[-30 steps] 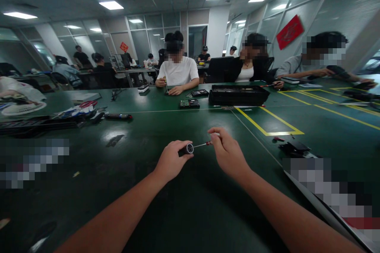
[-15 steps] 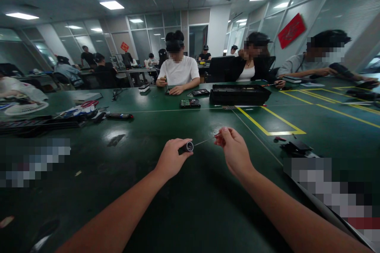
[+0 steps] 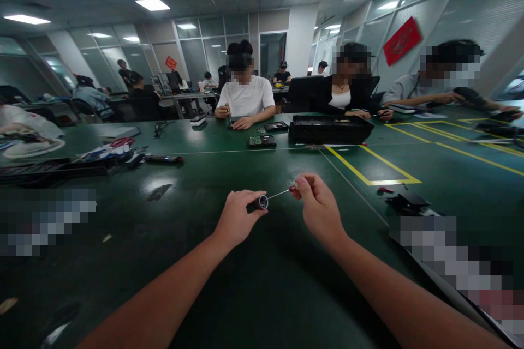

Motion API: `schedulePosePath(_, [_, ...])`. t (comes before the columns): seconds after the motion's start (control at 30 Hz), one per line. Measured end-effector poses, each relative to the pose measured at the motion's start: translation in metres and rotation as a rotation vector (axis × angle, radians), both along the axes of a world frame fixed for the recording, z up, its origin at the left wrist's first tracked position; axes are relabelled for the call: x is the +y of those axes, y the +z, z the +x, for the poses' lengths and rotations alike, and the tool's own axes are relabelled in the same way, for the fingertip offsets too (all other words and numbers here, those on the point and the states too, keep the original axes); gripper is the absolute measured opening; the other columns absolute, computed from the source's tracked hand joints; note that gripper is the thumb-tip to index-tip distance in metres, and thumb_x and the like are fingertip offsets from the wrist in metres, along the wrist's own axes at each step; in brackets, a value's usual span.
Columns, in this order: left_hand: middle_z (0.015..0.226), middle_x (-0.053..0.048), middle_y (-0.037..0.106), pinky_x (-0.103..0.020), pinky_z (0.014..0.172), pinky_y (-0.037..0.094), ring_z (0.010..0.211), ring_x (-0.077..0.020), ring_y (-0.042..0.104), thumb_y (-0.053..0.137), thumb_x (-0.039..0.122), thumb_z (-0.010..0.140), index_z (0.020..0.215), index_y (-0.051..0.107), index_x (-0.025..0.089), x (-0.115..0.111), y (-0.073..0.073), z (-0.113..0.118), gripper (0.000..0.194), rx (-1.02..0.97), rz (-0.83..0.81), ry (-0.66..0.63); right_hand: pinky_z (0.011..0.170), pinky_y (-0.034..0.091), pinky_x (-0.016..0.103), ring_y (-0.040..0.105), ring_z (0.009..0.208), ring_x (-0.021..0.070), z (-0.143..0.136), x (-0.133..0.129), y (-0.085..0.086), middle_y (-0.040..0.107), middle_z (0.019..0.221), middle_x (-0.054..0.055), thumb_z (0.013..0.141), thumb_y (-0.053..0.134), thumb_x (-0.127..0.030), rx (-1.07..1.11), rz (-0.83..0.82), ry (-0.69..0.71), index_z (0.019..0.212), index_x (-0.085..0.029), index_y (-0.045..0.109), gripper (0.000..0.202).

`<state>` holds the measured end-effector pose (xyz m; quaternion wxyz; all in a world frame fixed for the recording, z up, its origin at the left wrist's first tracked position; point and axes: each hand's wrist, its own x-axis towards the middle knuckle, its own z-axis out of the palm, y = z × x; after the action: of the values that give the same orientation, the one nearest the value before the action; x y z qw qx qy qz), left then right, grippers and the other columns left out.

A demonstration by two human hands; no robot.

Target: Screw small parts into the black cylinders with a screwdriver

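My left hand [image 3: 236,218] is closed around a short black cylinder [image 3: 262,203], its silver-rimmed open end turned toward me. My right hand [image 3: 321,207] pinches the reddish handle of a thin screwdriver [image 3: 279,193]. Its metal shaft runs left to the cylinder's rim; whether the tip touches or goes inside, I cannot tell. Fingers cover most of the screwdriver's handle and much of the cylinder's body. Both hands are over the green tabletop [image 3: 245,294].
Beyond my hands lie a green circuit board part [image 3: 262,142] and a long black box [image 3: 331,131]. Yellow tape [image 3: 393,181] marks the right side. A black pen-shaped tool [image 3: 164,159] and piled tools [image 3: 118,147] are at left. Across sits a person in a white shirt [image 3: 249,95].
My right hand has shifted slightly left with the screwdriver, whose shaft now shows more clearly. My left hand keeps hold of the cylinder, nearly still.
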<state>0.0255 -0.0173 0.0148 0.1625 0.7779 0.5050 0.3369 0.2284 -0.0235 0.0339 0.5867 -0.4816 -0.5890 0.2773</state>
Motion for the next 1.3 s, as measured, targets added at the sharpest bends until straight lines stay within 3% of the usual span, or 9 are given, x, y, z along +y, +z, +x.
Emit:
schedulePosePath(0.47, [0.118, -0.002, 0.069, -0.046, 0.104, 0.039, 0.109, -0.0243, 0.059, 0.075, 0.027, 0.084, 0.125, 0.067, 0.032, 0.001, -0.002, 0.0, 0.042, -0.007, -0.032, 0.003, 0.067, 0.044, 0.033, 0.061, 0.072, 0.0187, 0.002, -0.006, 0.006, 0.065, 0.079, 0.002, 0.101, 0.043, -0.039, -0.218, 0.084, -0.119, 0.093, -0.022, 0.056, 0.023])
schedulePosePath(0.77, [0.114, -0.002, 0.069, -0.049, 0.104, 0.038, 0.107, -0.0248, 0.059, 0.076, 0.026, 0.082, 0.122, 0.069, 0.033, 0.0, 0.001, 0.002, 0.041, 0.017, -0.027, 0.005, 0.068, 0.046, 0.033, 0.063, 0.075, 0.0193, 0.001, -0.005, 0.003, 0.066, 0.082, 0.003, 0.101, 0.043, -0.042, -0.165, 0.082, -0.027, 0.095, -0.022, 0.056, 0.024])
schedulePosePath(1.0, [0.116, -0.002, 0.069, -0.049, 0.104, 0.038, 0.108, -0.0253, 0.059, 0.075, 0.029, 0.084, 0.123, 0.067, 0.032, 0.0, 0.001, 0.0, 0.041, 0.026, -0.037, 0.016, 0.061, 0.042, 0.031, 0.059, 0.065, 0.0174, 0.001, -0.006, 0.008, 0.065, 0.075, 0.002, 0.1, 0.044, -0.04, -0.266, 0.095, -0.126, 0.092, -0.022, 0.057, 0.024])
schedulePosePath(1.17, [0.116, -0.002, 0.069, -0.048, 0.102, 0.039, 0.109, -0.0252, 0.059, 0.075, 0.03, 0.084, 0.123, 0.068, 0.031, 0.001, 0.001, 0.0, 0.04, 0.035, -0.058, 0.028, 0.06, 0.043, 0.03, 0.058, 0.062, 0.0171, 0.001, -0.006, 0.011, 0.062, 0.07, 0.0, 0.091, 0.059, -0.043, -0.256, 0.084, -0.175, 0.087, -0.022, 0.056, 0.022])
schedulePosePath(1.3, [0.114, -0.004, 0.069, -0.041, 0.095, 0.046, 0.106, -0.024, 0.061, 0.075, 0.027, 0.083, 0.122, 0.068, 0.028, 0.0, 0.003, 0.001, 0.04, -0.02, -0.098, 0.045, 0.058, 0.041, 0.03, 0.054, 0.057, 0.0156, 0.002, -0.006, 0.013, 0.058, 0.065, -0.002, 0.087, 0.06, -0.034, -0.27, 0.09, -0.248, 0.08, -0.023, 0.052, 0.015])
